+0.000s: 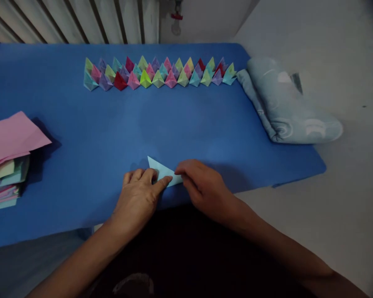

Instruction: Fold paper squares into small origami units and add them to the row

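A light blue sheet of paper (162, 169), folded into a triangle, lies near the front edge of the blue surface. My left hand (139, 194) holds it down from the left, its thumb stretched across the paper and its fingers curled at the left side. At the paper's right corner, my right hand (207, 186) has its fingers closed together on the edge. My hands cover the lower left part and the right tip of the triangle.
Rows of small folded paper pieces (158, 78) in many colours stand at the back. A stack of coloured paper (15, 136) lies at the left. On the right is a folded grey-blue cloth (286, 103). A radiator (77, 20) stands behind the blue surface (108, 124).
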### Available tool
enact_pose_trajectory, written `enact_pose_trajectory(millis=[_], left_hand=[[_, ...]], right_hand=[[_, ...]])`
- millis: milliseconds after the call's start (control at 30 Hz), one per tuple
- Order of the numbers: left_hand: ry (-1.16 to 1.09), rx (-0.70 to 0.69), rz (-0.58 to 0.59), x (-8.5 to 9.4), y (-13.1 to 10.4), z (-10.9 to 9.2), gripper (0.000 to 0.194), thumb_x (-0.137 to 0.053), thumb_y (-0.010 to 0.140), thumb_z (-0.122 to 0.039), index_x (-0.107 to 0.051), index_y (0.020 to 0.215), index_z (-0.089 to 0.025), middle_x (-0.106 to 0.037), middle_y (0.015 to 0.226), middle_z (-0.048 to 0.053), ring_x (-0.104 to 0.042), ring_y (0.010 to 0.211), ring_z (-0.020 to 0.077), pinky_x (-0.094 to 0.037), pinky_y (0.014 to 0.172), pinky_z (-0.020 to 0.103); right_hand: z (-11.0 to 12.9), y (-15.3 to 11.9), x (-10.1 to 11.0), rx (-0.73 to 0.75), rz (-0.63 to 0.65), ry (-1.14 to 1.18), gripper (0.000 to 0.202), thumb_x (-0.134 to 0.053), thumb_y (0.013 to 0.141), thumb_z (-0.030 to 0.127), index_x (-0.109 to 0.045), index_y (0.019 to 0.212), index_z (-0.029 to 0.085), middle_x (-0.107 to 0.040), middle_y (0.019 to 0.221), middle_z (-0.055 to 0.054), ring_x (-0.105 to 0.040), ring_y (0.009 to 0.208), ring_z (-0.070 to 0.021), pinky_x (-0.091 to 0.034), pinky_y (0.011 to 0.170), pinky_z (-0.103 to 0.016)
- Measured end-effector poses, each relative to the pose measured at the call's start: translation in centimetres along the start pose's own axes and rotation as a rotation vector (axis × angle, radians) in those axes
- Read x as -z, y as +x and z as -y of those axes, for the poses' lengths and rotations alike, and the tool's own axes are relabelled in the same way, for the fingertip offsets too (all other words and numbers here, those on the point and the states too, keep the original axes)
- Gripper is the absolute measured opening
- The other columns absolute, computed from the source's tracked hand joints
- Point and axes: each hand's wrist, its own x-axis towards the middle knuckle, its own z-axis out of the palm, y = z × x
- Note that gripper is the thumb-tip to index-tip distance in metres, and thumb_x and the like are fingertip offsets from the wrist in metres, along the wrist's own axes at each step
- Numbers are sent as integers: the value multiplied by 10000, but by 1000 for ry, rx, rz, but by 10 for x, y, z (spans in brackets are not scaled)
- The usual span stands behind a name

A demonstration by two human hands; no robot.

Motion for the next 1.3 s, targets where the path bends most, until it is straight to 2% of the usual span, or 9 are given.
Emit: enact_pose_trajectory(millis=[133, 267, 400, 633, 1033, 1300], left_hand=[[-11, 1, 10, 2, 0, -1, 461, -427, 919, -118, -570, 1287, -357, -576, 1011, 63, -475, 835, 206, -391, 751, 375], [-77, 35, 23, 4, 1, -4, 401, -435, 935, -139, -605, 1241, -333, -589, 1007, 64, -495, 843, 215, -383, 768, 385], [-146, 33, -4, 3, 2, 2, 367, -436, 952, -173, -623, 1223, -335, -612, 976, 52, -517, 834, 211, -379, 778, 395], [-482, -8, 15, -2, 3, 31, 342, -418, 940, -147, -611, 1184, -287, -668, 1018, 9, -591, 959, 167, -406, 878, 382], [-430, 95, 82, 8, 10, 27, 189, -554, 865, -195, -643, 1026, -236, -677, 972, 7, -606, 954, 207, -407, 863, 405], [-404, 61, 142, 11, 15, 30, 199, -564, 846, -219, -631, 1032, -240, -669, 959, 11, -601, 923, 206, -394, 855, 411]], right_hand=[[5, 11, -7, -95, 1, 109, 126, -481, 899, 129, -579, 916, 206, -632, 836, 0, -579, 739, -126, -446, 683, -261], [-13, 20, -27, -192, 42, 174, 82, -509, 868, 140, -557, 833, 198, -603, 769, 15, -546, 681, -118, -425, 645, -257], [-26, 18, -35, -132, 47, 90, 72, -509, 871, 152, -562, 853, 198, -602, 818, -8, -538, 718, -132, -418, 672, -274], [-23, 16, -29, -108, 138, 77, 182, -526, 812, 56, -606, 904, 190, -571, 851, -5, -536, 694, -109, -418, 651, -244], [-24, 16, -33, -86, 123, 45, 173, -533, 805, 51, -605, 900, 176, -553, 823, 0, -532, 686, -109, -414, 642, -241], [-22, 17, -32, -110, 156, 32, 167, -550, 812, 63, -600, 921, 180, -537, 830, 3, -521, 670, -103, -405, 624, -235]])
